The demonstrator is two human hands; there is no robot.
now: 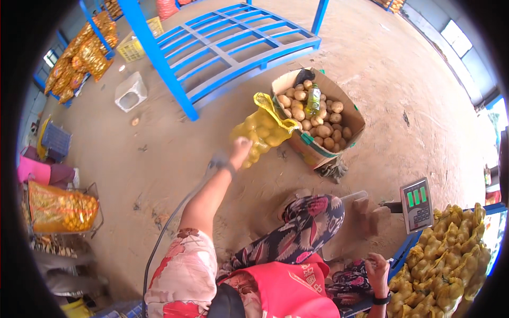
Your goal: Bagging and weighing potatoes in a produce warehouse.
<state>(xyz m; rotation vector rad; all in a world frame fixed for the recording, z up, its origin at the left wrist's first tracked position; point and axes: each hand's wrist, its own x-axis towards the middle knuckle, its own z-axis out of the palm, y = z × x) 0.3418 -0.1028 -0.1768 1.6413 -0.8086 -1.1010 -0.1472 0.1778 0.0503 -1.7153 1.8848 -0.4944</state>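
Observation:
My left hand is closed at the near side of a yellow mesh bag filled with round potatoes. The fingertips are blurred against the netting. The bag's gathered yellow mouth leans toward an open cardboard box with green tape at its edges. Loose potatoes fill the box, and a green-labelled plastic bottle lies on top of them. Low on the right, my right hand is raised with loosely bent fingers and nothing visible in it, beside a pile of bagged potatoes.
A scale display stands on the right. Ahead is a blue metal pallet rack. A white container lies on the dirt floor. At left are a blue crate, an orange mesh sack and a person in pink.

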